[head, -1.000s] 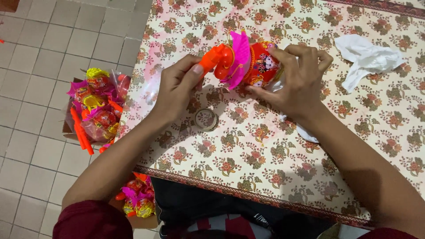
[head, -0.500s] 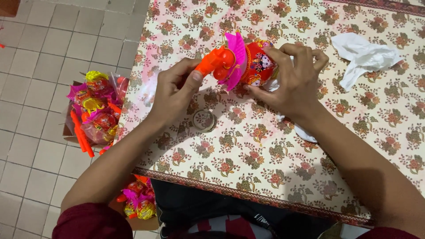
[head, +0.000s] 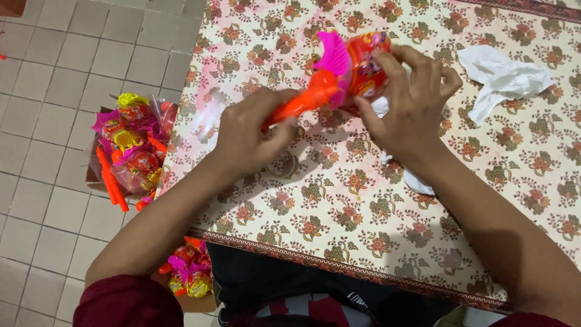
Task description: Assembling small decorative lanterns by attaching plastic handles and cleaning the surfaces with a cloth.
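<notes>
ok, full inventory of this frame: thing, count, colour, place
toy: one, orange handle, pink fan-shaped part, red-orange round head, held over the table in both hands
table: one, cream cloth with a floral pattern and a dark red border
white wrapper: one, crumpled, table's far right
small round thing: one, clear, kind unclear, on the cloth by the left hand
box of toys: one, same colours, on the tiled floor left of the table
second batch of toys: several, floor near the table edge
left hand: grips the orange handle
right hand: holds the round head
</notes>
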